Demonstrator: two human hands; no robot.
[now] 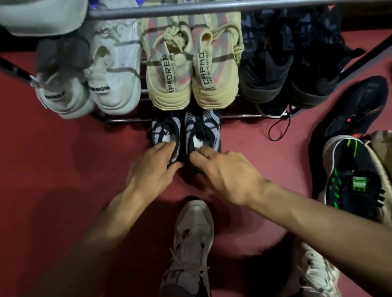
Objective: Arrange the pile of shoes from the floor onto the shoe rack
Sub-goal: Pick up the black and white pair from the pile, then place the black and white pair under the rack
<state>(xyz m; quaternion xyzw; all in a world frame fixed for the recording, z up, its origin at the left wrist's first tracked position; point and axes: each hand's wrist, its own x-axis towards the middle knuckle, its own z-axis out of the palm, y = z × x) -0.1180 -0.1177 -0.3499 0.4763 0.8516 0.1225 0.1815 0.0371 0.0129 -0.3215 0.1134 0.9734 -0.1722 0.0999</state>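
Left hand (pixel 152 165): at frame centre, fingers curled over the heel collar of the left patterned shoe (pixel 165 136), gripping it.
Right hand (pixel 222 172): just at 3 o'clock of the left hand, fingertips pinching the heel collar of the right patterned shoe (pixel 203 130).
Patterned pair: black, grey and white knit, side by side and touching, toes pointing to 12 o'clock under the front edge of the shoe rack (pixel 230 5); heels over the red floor (pixel 58 175). Whether the toes rest on a lower rail cannot be told.
Beige pair (pixel 194 70): on the rack directly at 12 o'clock of the patterned pair, heels toward the camera, lettered heel tabs.
White pair (pixel 88 85): on the same tier at 10 o'clock of the hands, beside the beige pair.
Black pair (pixel 287 63): on the same tier at 2 o'clock, beside the beige pair; a black lace loop (pixel 278 127) hangs from it onto the floor.
Black shoe (pixel 358 105): on the floor at 3 o'clock, off the rack.
Black-and-green shoe (pixel 351 180): on the floor at 4 o'clock, lying against a tan shoe (pixel 389 163) at the frame edge.
Worn sneaker (pixel 189 248): pale, on the person's foot at 6 o'clock; a second one (pixel 317 275) at 5 o'clock, below the right forearm.
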